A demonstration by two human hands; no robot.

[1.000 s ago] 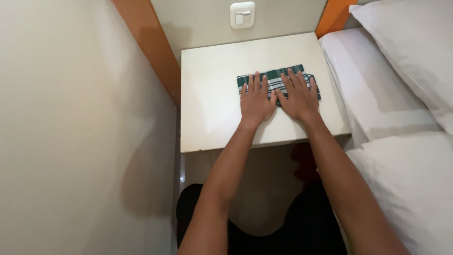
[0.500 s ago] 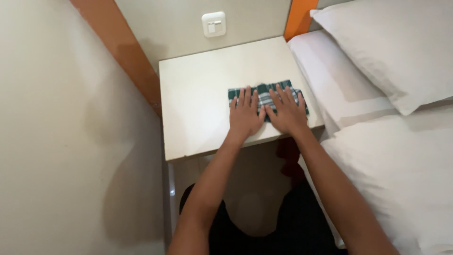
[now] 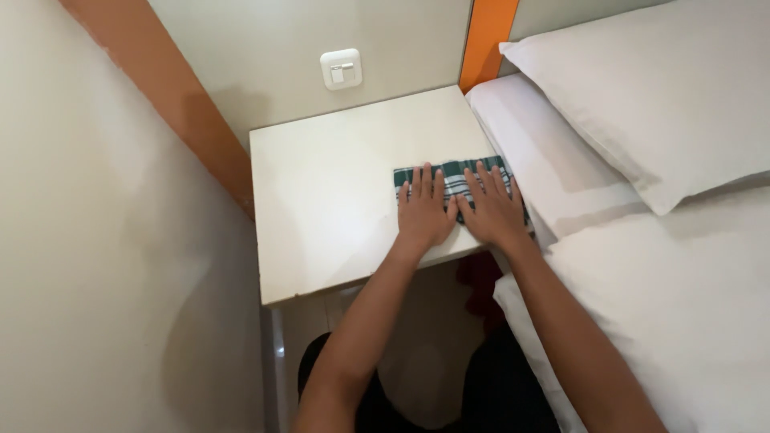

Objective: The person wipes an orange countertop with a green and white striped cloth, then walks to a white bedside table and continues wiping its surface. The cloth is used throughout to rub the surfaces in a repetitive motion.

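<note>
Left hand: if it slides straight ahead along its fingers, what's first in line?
Likely the rest of the green plaid cloth under the left hand, then bare white table, then the wall; depth is uncertain.

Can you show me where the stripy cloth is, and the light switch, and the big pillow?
Folded green-and-white checked cloth (image 3: 453,175): head view, on its far strip above the fingers.
White square wall switch (image 3: 341,68): head view, on its middle plate.
Large white pillow (image 3: 658,88): head view, on its top face.

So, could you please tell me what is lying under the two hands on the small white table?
A folded green-and-white checked cloth lies flat on the table, under the left hand and right hand. Its near part is covered by the palms.
</note>
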